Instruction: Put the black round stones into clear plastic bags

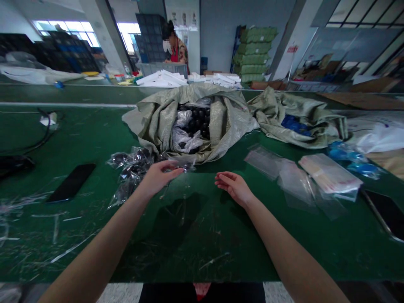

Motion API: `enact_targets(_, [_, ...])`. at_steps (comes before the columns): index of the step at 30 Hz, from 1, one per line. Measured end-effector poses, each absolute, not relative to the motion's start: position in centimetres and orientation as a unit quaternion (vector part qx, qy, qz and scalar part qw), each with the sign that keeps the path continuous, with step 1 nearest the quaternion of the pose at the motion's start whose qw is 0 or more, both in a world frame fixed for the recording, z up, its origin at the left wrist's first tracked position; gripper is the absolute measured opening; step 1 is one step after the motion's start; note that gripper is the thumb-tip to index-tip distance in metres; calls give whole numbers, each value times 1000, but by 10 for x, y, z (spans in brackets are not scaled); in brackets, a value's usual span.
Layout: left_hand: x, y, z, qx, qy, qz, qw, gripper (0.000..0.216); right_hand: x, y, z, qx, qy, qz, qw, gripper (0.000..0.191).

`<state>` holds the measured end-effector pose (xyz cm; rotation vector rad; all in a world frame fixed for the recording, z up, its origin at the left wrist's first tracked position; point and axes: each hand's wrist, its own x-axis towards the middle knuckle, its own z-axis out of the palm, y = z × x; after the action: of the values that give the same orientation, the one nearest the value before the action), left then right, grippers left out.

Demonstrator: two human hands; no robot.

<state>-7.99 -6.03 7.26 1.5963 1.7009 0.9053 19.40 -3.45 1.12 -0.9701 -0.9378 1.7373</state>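
Tabletop [189, 256] open from edge [202, 280] to sack [158, 122], right hand [234, 187] half-spread, left hand [158, 176] beside bags [134, 168], pinch unclear

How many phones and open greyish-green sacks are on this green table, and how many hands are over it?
Phones: 2 (left phone, right phone)
Sacks: 2 (bigger sack, smaller sack)
Hands: 2 (left hand, right hand)
Total: 6

Bare forearms [117, 227] and fingers [224, 178]; dark legwear [167, 293], with a red patch [200, 292], perhaps cloth, between the legs.
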Motion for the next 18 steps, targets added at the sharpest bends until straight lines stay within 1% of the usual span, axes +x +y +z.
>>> enact_targets(2, [-107,-61,88,629,721,273,99,43,196,-33,12,-401,-371,698,463,30])
enact_targets(3, [-119,-62,93,621,752,221,2,45,197,-33,12,-402,-371,696,465,30])
enact_targets(4, [-129,-64,95,617,769,157,-58,48,197,-32,12,-404,-372,694,466,30])
enact_targets(5, [-137,-65,96,616,779,89,-78,50,198,-32,12,-405,-374,694,464,31])
enact_targets(7, [-145,-66,97,629,774,-17,-65,54,198,-32,12,-405,-381,694,457,31])
enact_targets(9, [-142,-61,101,639,765,-52,-61,57,197,-32,12,-407,-395,689,452,30])
enact_targets(13, [-105,-25,118,683,722,19,-109,59,197,-32,14,-448,-448,628,451,20])
enact_targets(15, [-78,13,122,725,678,59,-109,53,198,-31,15,-483,-501,568,439,14])
enact_targets(18, [-41,89,116,758,641,83,-91,44,199,-33,16,-530,-589,449,413,13])
